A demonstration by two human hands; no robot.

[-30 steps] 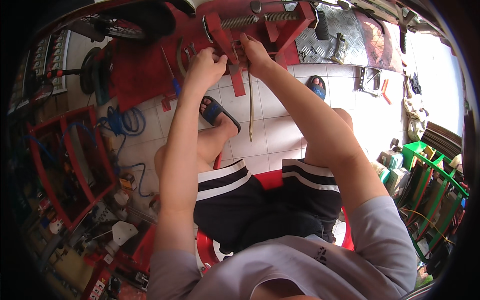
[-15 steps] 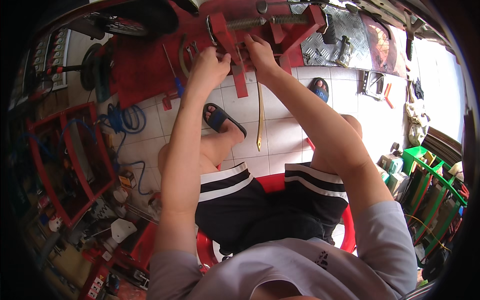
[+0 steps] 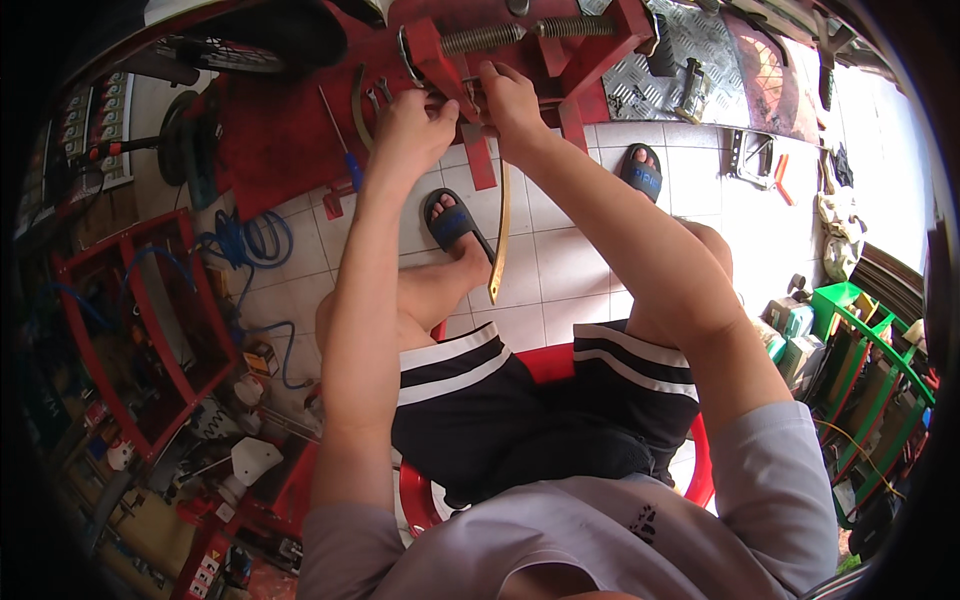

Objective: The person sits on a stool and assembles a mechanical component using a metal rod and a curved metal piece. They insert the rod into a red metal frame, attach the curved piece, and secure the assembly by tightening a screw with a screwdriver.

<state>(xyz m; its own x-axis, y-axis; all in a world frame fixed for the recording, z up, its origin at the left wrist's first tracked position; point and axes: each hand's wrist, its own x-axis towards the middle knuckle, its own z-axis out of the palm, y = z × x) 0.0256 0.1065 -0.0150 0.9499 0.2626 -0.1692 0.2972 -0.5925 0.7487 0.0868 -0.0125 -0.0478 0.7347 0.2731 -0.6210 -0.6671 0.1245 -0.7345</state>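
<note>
Left fingers, right fingers at red vise, grips unclear, red bench, white tiled floor

Blue lettering marks the strap of the right dark sandal; similar blue marks on the left dark sandal are unclear. White label squares on a red surface at lower left, and a dark chest print on the grey shirt, are too small to read.

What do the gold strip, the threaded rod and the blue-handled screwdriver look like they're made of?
Gold strip: probably metal, given its brassy sheen; possibly coated.
Threaded rod: likely bare steel, with dull grey-brown ridges.
Screwdriver: its slim shaft is apparently metal; the solid blue handle looks like plastic.
</note>
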